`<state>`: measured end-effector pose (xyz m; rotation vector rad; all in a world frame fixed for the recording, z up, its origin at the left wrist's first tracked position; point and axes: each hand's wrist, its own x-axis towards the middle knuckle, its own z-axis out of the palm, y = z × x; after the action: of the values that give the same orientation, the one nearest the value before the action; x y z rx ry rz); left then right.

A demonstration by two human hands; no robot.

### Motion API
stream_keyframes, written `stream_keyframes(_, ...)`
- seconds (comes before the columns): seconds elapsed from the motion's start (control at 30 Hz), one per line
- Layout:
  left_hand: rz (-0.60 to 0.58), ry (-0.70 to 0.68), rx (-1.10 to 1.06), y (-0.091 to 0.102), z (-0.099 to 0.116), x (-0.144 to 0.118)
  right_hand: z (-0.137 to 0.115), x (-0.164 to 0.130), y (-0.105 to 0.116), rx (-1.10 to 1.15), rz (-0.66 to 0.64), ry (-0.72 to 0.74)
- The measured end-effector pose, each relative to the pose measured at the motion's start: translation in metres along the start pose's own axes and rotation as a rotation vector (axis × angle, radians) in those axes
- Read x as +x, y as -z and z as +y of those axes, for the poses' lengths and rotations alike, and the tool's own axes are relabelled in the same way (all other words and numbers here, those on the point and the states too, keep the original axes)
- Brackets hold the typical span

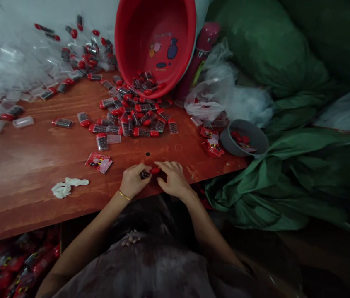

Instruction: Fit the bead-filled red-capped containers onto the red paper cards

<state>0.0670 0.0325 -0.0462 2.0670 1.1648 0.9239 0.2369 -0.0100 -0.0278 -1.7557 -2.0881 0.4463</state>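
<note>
Presently, your forearms converge at the table's [38,151] near edge. Your left hand [133,180] pinches the tube [145,174]; the red cap [155,170] sits between both hands, at your right hand's [175,179] fingertips, grip unclear.

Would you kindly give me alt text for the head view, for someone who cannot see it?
A person's left hand holds a small dark-filled container and the right hand touches a red piece beside it, at a reddish-brown table. Beyond lie many red-capped containers and a tipped red basin, with a grey bowl at right.
</note>
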Motion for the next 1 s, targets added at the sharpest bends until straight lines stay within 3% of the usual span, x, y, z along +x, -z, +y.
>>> stream_keyframes(0.07,0.015,-0.029,0.028,-0.003,-0.001,0.000,-0.005,0.006,0.013,0.063,0.022,0.020)
stream_keyframes(0.2,0.013,-0.042,0.088,-0.004,-0.003,0.000,-0.022,0.033,0.024,0.101,0.239,0.028)
stream_keyframes(0.27,0.006,-0.041,0.098,-0.004,-0.004,-0.001,-0.028,0.048,0.014,0.016,0.293,-0.040)
stream_keyframes(0.33,0.016,-0.051,0.079,-0.003,-0.005,-0.002,-0.031,0.058,-0.004,-0.047,0.258,-0.120)
stream_keyframes(0.47,0.054,-0.047,0.000,-0.001,-0.006,-0.003,-0.024,0.063,-0.037,-0.032,0.139,-0.119)
stream_keyframes(0.57,0.036,0.016,-0.058,0.002,-0.004,-0.003,-0.013,0.062,-0.044,0.052,0.139,-0.130)
stream_keyframes(0.7,0.027,0.090,-0.201,0.004,-0.003,-0.004,-0.001,0.062,-0.035,0.228,0.149,-0.173)
stream_keyframes(0.83,0.019,0.219,-0.429,0.004,-0.004,-0.005,-0.001,0.051,-0.024,0.238,0.193,-0.053)
stream_keyframes(1.0,0.149,0.308,-0.660,0.006,-0.005,-0.002,-0.015,0.041,-0.008,0.195,0.245,0.004)
